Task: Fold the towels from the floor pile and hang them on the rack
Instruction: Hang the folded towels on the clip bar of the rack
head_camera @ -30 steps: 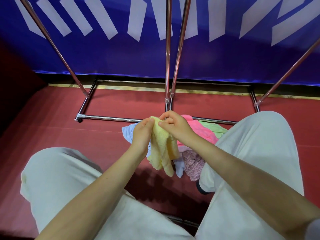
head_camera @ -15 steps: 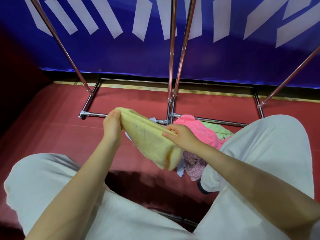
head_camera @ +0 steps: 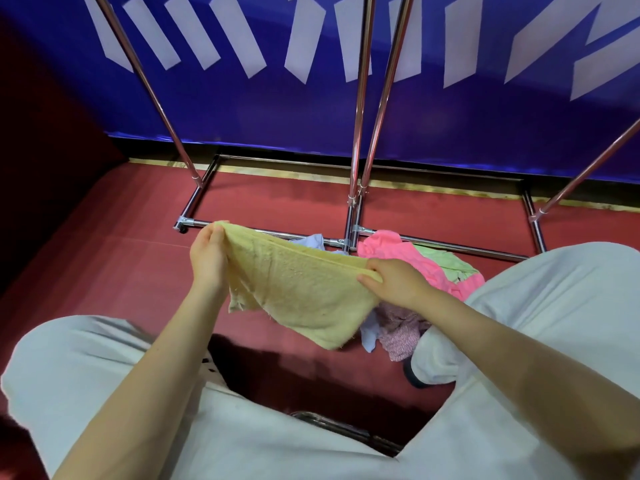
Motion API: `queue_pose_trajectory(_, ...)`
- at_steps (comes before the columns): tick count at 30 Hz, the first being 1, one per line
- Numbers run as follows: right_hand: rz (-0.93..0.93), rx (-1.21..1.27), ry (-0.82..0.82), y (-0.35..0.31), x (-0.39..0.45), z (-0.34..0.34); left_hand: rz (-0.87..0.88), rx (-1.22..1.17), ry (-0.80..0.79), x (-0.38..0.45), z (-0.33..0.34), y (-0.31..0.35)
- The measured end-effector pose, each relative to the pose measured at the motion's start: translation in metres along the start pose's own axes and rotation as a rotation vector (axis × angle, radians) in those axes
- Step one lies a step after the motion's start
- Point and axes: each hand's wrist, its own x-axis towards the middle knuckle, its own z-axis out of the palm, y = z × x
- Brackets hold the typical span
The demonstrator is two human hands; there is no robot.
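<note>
A yellow towel (head_camera: 298, 289) hangs stretched between my hands above the red floor. My left hand (head_camera: 207, 258) pinches its upper left corner and my right hand (head_camera: 394, 280) pinches its upper right corner. Behind and under it lies the floor pile: a pink towel (head_camera: 391, 251), a green towel (head_camera: 443, 263), a pale blue towel (head_camera: 313, 241) and a mauve knitted cloth (head_camera: 398, 332). The chrome rack (head_camera: 356, 126) stands just beyond the pile, and its upright poles run out of the top of the frame. No towel shows on the rack.
My knees in pale trousers (head_camera: 554, 306) frame the pile on both sides. The rack's base bars (head_camera: 263, 232) lie on the red floor (head_camera: 104, 254). A blue banner wall (head_camera: 485, 116) stands close behind. A metal bar (head_camera: 346, 431) shows between my legs.
My hands have moved apart, the left one far to the left, and the bunched yellow towel has spread out flat between them.
</note>
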Motion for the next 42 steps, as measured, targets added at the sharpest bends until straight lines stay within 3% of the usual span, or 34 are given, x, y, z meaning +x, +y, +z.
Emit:
queue_pose_trajectory(6,0.057,-0.062,0.215,0.006,0.004,-0.020,0.016,0.050,0.024,0.000,0.003,-0.007)
queue_pose_trajectory(10,0.097,-0.124,0.198,0.012,0.005,-0.022,0.027,0.160,0.055,-0.003,0.010,-0.003)
queue_pose_trajectory(17,0.210,0.058,0.287,0.017,0.004,-0.027,-0.028,0.166,-0.020,-0.007,0.014,-0.008)
queue_pose_trajectory(32,0.324,0.011,0.340,0.023,0.008,-0.027,0.176,0.129,-0.089,-0.015,0.021,0.010)
queue_pose_trajectory(38,0.336,0.237,0.273,0.023,0.013,-0.026,0.181,-0.006,0.045,-0.015,0.023,0.012)
queue_pose_trajectory(42,0.343,0.663,0.373,0.018,0.015,-0.035,0.137,-0.009,0.161,-0.010,0.019,0.012)
